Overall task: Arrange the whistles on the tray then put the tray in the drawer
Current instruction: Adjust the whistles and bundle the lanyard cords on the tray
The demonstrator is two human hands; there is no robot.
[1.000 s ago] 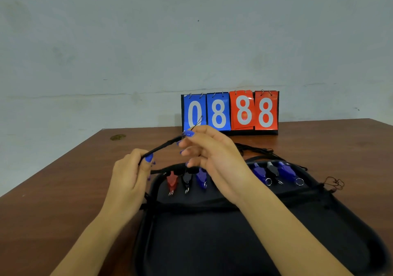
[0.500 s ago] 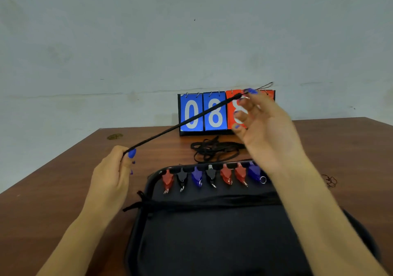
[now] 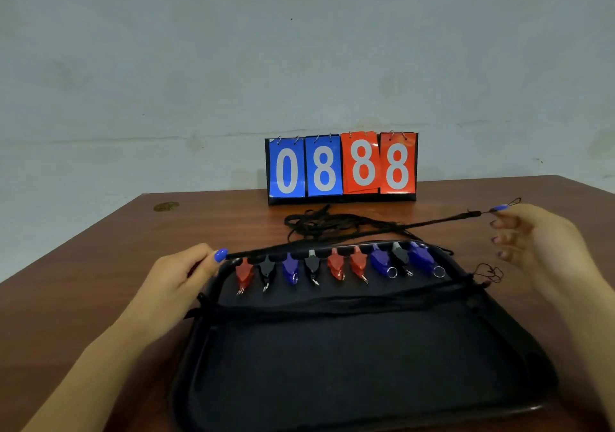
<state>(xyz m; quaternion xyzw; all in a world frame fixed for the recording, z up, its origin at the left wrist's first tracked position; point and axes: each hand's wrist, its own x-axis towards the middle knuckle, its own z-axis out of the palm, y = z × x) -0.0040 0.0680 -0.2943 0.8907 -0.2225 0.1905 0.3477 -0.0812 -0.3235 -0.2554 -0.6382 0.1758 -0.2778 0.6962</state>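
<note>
Both hands have dropped, stretching the black lanyard (image 3: 349,240) low across frame centre. Left hand (image 3: 179,276) and right hand (image 3: 545,241) pinch its ends above the black tray (image 3: 349,365) holding nine whistles (image 3: 336,265); beyond, tangled cords (image 3: 319,225), then scoreboard (image 3: 342,167).

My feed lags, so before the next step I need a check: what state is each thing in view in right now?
Left hand: pinching one end of the lanyard.
Right hand: fingers pinching the lanyard's thin loop end.
Lanyard: stretched straight between both hands, over the tray's far edge.
Whistles: nine in a row along the tray's far edge.
Tray: on the table, not in any drawer.
Loose cords: tangled behind the tray.
Scoreboard: upright, reads 0888.
</note>
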